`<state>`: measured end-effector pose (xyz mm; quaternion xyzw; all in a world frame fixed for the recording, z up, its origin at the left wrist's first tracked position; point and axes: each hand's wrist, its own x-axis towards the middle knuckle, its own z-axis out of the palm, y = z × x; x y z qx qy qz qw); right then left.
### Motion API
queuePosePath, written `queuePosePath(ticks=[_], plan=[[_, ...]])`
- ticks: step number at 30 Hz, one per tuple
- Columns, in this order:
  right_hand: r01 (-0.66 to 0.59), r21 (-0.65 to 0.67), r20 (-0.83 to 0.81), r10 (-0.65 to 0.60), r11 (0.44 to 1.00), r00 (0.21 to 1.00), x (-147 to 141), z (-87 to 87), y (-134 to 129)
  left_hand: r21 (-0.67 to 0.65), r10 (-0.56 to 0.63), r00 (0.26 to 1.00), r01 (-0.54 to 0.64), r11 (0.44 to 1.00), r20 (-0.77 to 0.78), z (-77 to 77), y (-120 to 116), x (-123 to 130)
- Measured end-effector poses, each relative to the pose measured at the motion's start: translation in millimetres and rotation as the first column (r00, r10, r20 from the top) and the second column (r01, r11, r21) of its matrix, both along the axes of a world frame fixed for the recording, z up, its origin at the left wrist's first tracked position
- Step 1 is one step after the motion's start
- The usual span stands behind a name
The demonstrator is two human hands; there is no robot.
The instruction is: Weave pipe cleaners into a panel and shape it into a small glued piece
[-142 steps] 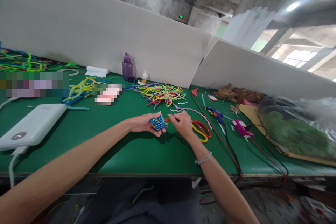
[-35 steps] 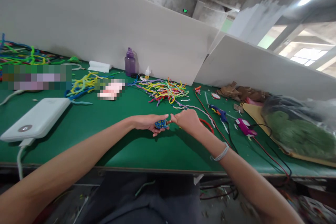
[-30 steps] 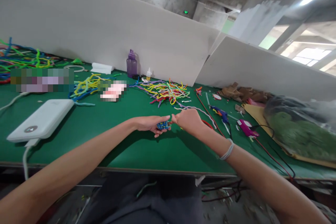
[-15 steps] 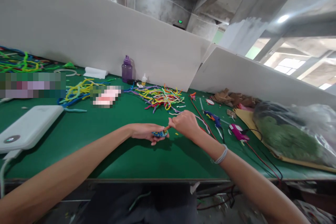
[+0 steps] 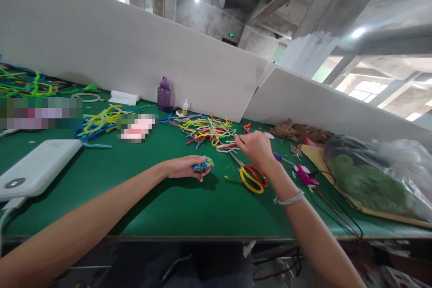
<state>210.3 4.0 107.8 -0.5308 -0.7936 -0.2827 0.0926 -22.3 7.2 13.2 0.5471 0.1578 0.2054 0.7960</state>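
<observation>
My left hand (image 5: 180, 167) is closed around a small blue piece with yellow specks (image 5: 201, 164), held just above the green table. The piece has a bumpy look, and my fingers hide part of it. To the right and farther back, my right hand (image 5: 255, 146) grips a thin tan stick (image 5: 225, 146) that points left toward the pile of fuzzy coloured stems (image 5: 209, 128). A gap separates the stick from the blue piece. Scissors with red and yellow handles (image 5: 251, 179) lie beside my right wrist, blades pointing away from me.
A white power bank (image 5: 40, 166) lies at left. A purple bottle (image 5: 164, 94) and a small glue bottle (image 5: 185, 106) stand by the white partition (image 5: 135, 45). At right are a magenta device (image 5: 305, 175) with cords and a clear bag of green material (image 5: 364, 180).
My right hand has moved away from the blue piece, up and right, taking the stick with it. The scissors now show beside the forearm. My left hand has barely moved.
</observation>
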Motion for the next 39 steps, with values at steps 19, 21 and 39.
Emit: queuePosePath(ticks=[19, 21, 39], plan=[[0.167, -0.126, -0.236, -0.194, 0.978, 0.952, -24.5, -99.5, 9.7, 0.21, 0.296, 0.955, -0.284, 0.936, -0.029, 4.7, -4.0, 5.8], [0.12, -0.067, -0.295, -0.135, 0.991, 0.946, -22.6, -95.8, 9.1, 0.201, 0.321, 0.947, -0.309, 0.93, -0.026, 5.4, -3.9, 5.3], [-0.475, -0.048, -0.867, 0.2, 0.878, 0.457, -54.4, -103.0, -1.6, 0.553, 0.654, 0.756, -0.528, 0.644, -0.039, 1.0, -3.5, 16.7]])
